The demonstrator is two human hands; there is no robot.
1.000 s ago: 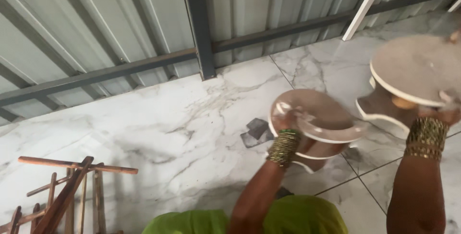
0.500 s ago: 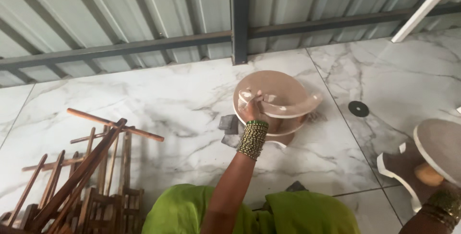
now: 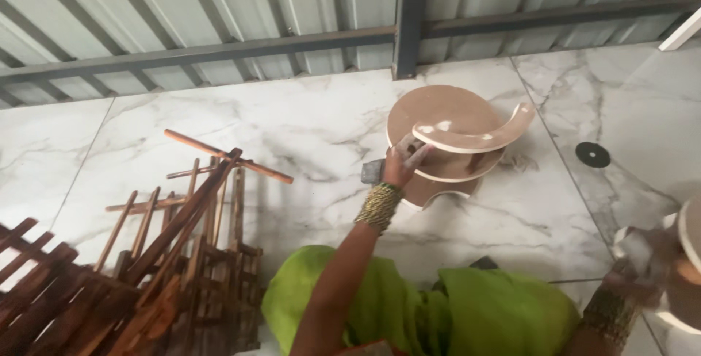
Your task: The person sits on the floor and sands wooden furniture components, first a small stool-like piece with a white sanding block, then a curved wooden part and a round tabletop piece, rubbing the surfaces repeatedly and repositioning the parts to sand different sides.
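Wooden stool piece (image 3: 449, 137), round with curved tiers, sits on the marble floor (image 3: 307, 129) near the metal wall. My left hand (image 3: 401, 160) grips its edge. My right hand (image 3: 628, 272) is blurred; grip unclear, beside another piece (image 3: 686, 261).

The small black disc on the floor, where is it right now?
In the head view, the black disc lies on the marble floor at right, just right of the stacked round wooden boards.

Round wooden boards (image 3: 449, 133) lie stacked on the floor (image 3: 307, 122), wooden frames (image 3: 146, 254) well to their left, before the wall (image 3: 219, 5)
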